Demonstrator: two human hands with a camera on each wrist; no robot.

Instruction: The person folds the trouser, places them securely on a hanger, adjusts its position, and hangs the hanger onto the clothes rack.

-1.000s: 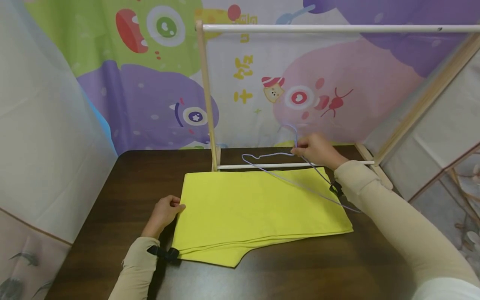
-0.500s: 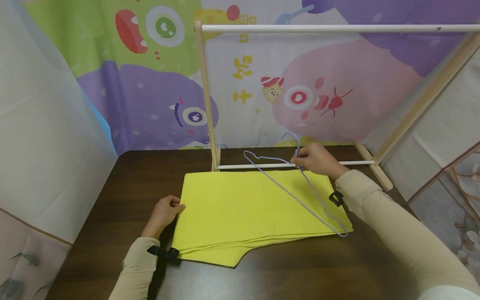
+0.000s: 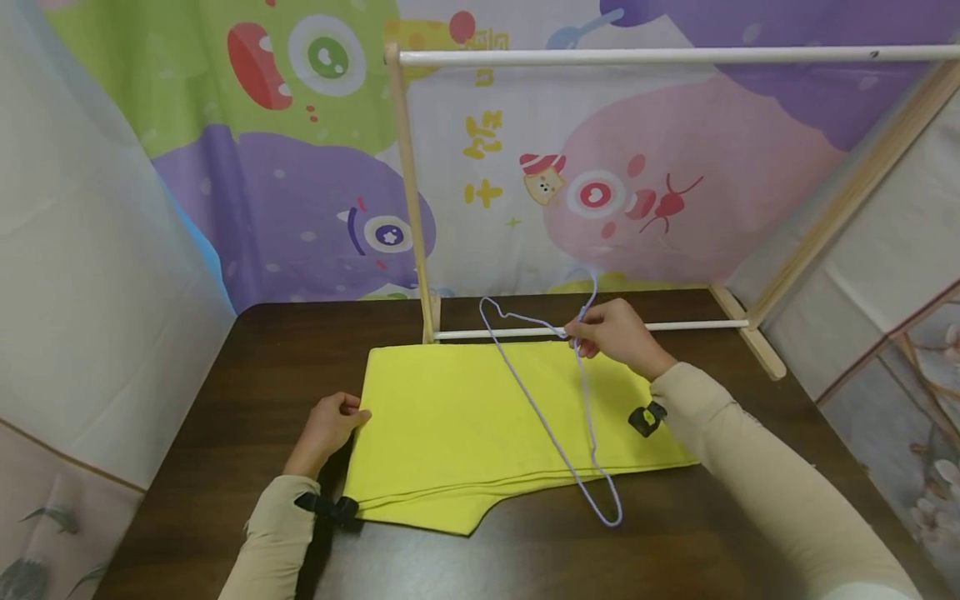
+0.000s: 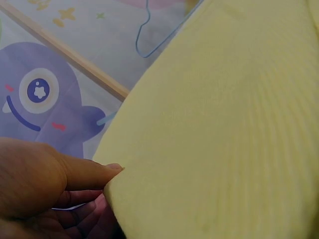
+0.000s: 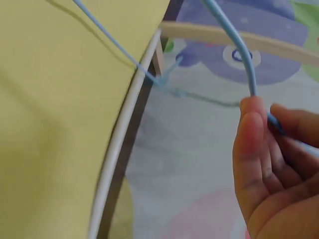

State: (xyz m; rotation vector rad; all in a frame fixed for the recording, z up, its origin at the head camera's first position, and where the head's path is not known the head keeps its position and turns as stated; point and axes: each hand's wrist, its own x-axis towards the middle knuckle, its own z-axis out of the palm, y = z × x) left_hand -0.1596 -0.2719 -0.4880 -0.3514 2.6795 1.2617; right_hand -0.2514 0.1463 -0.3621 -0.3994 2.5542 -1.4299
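Folded yellow trousers (image 3: 450, 417) lie flat on the dark wooden table. At their left edge my left hand (image 3: 327, 427) pinches the cloth; the left wrist view shows the thumb (image 4: 94, 172) on top and the other fingers underneath, partly hidden. My right hand (image 3: 617, 333) grips a thin lilac wire hanger (image 3: 542, 414) by the neck, just below its hook. The hanger slants over the trousers, its lower corner reaching past their front edge. Fingers and thumb close on the wire (image 5: 244, 55) in the right wrist view, where it looks blue.
Behind the trousers stands a rack with wooden side posts (image 3: 411, 192), a white top rail (image 3: 637, 57) and a low white bar (image 3: 510, 333). A cartoon-printed curtain (image 3: 300, 208) hangs behind it. The brown table (image 3: 247, 375) extends left and in front.
My right hand has moved left and slightly down toward me. The hanger has swung, so its far corner now points toward the front of the table. The left hand and trousers stay put.
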